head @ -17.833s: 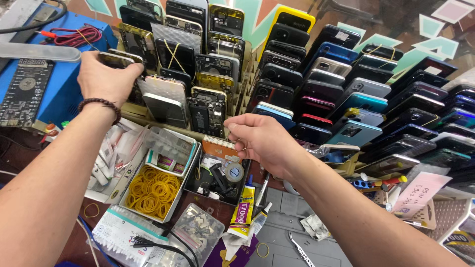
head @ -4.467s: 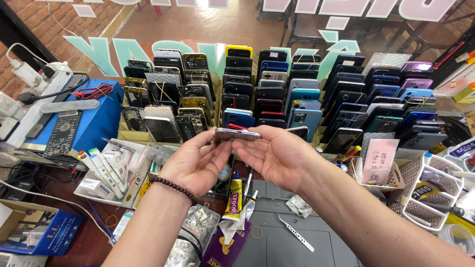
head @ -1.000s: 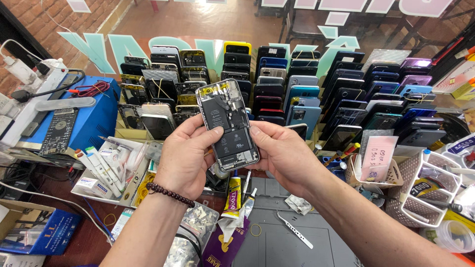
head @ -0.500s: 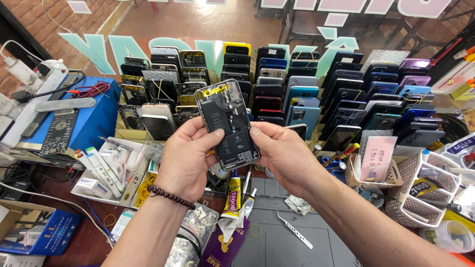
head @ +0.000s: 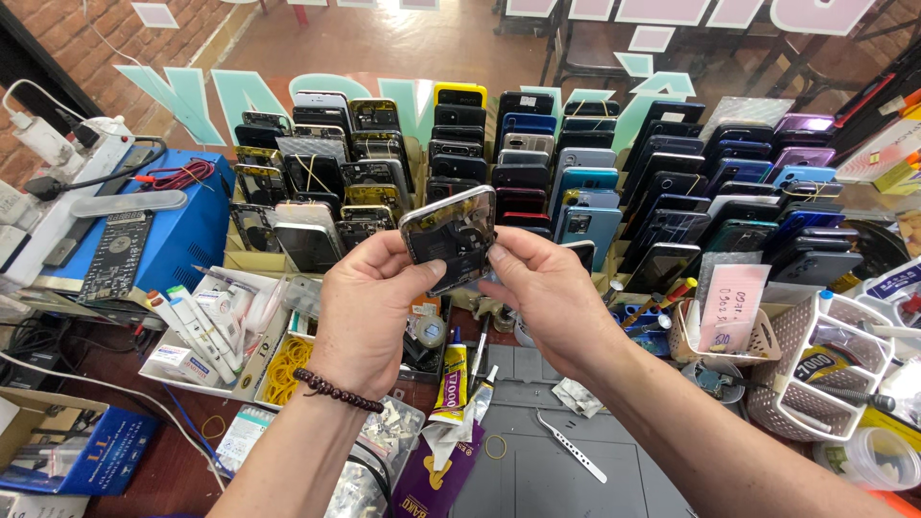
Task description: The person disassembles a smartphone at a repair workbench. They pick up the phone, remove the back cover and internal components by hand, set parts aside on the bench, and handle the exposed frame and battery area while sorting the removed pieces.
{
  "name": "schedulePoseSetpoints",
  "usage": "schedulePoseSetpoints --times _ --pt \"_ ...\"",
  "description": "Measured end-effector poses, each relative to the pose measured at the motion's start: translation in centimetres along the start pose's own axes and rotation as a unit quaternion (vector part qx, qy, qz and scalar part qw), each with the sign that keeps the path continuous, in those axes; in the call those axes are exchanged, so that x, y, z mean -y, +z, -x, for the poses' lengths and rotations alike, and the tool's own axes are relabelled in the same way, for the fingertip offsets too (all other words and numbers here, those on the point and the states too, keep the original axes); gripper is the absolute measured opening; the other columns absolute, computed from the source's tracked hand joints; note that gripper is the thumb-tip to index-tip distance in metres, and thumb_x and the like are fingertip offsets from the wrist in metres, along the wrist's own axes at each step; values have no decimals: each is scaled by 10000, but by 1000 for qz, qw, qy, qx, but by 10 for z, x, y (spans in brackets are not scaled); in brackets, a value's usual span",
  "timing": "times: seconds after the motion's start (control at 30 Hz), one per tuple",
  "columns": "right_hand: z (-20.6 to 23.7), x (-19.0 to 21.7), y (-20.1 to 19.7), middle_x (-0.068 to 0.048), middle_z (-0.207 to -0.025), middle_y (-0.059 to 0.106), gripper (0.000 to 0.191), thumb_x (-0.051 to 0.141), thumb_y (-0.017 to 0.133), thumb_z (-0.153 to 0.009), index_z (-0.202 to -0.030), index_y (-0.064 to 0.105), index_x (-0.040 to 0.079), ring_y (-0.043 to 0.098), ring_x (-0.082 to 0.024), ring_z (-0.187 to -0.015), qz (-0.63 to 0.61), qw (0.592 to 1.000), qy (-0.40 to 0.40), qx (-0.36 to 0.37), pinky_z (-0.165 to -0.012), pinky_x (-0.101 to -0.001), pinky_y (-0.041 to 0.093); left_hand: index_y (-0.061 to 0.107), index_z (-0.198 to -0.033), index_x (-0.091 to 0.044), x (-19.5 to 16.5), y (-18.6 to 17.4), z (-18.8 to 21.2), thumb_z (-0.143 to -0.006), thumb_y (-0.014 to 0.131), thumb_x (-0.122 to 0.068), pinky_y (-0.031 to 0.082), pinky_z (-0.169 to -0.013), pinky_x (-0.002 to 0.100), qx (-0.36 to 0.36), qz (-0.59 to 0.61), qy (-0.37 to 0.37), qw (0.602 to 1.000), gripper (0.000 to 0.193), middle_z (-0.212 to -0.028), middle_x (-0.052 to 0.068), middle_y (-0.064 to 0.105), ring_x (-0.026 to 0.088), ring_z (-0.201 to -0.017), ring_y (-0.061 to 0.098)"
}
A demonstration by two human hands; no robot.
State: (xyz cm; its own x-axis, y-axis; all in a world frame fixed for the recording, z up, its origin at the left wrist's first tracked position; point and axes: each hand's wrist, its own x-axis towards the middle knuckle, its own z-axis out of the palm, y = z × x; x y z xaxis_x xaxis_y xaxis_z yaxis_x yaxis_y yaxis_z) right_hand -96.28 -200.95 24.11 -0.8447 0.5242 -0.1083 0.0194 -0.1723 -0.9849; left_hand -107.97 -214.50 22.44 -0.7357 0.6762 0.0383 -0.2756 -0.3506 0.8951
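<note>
Holding: both hands grip one opened phone body [head: 449, 238], raised above the bench in front of the racked handsets.
Left hand [head: 369, 305]: thumb and fingers clamped on the phone's lower left edge; a dark bead bracelet [head: 338, 391] sits on the wrist.
Right hand [head: 549, 290]: thumb and forefinger pinched together on the phone's right edge, remaining fingers curled underneath.
Phone position: tilted, bright metal rim uppermost, dark inside face turned partly toward the camera; touching nothing but the two hands.
Step in hand (judgement): inspection, the phone being turned about for a look at its edge and interior.
Next move calls for (judgement): a steady two-point grip while turning, and a free spot on the grey work mat [head: 537, 480] if it is put down.
Count, phones in hand: one.
Count, racked phones [head: 576, 182]: dozens in stepped rows; too many and too overlapped for an exact count.
Count, glue tubes [head: 451, 384]: two seen, just below the hands.
Count, tweezers [head: 572, 447]: one pair, on the mat.
Count, white baskets [head: 815, 374]: two, at right.
Count, blue bench unit [head: 182, 230]: one, at left.
</note>
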Motion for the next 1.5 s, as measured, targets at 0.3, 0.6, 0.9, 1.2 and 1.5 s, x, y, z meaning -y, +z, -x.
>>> schedulePoseSetpoints --times 0.3,0.6,0.9,1.2,1.5 --pt "2 0 -1 -16 -1250 704 328 162 506 -1036 -1299 680 71 622 -134 -1197 -33 999 -15 1 -1100 -387 484 702 -1038 3 1 2 0 -857 697 97 556 -820 249 -4 -18 15 1000 205 -979 57 754 97 -881 691" --pt "-4 -12 -5 -31 -1207 708 285 163 503 -1052 -1245 681 52 627 -141 -1174 -75 997 -16 18 -1108 -399 482 729 -1074 7 -5 11 4 -843 714 75 560 -786 231 -26 -77 16 997 241 -971 44 769 81 -861 700" --pt "-3 -21 0 -60 -1216 691 281 182 446 -1050 -1239 622 70 677 -189 -1062 -169 979 78 78 -946 -416 560 793 -1102 -39 -24 34 12 -845 735 -11 570 -665 208 -22 -203 69 976 266 -900 -8 780 34 -763 673" --pt "-4 -20 5 -86 -1197 693 309 190 450 -1049 -1272 621 64 703 -206 -994 -190 971 103 99 -901 -419 602 794 -1115 -48 -29 47 14 -813 787 -96 581 -592 210 -12 -249 47 967 306 -778 7 752 30 -677 668" --pt "-1 -19 6 -78 -1229 684 349 205 449 -1048 -1331 612 80 693 -191 -1048 -185 969 136 93 -929 -405 585 771 -1099 -15 -25 48 13 -787 802 -121 614 -611 219 -10 -253 24 967 331 -828 43 799 65 -718 732"
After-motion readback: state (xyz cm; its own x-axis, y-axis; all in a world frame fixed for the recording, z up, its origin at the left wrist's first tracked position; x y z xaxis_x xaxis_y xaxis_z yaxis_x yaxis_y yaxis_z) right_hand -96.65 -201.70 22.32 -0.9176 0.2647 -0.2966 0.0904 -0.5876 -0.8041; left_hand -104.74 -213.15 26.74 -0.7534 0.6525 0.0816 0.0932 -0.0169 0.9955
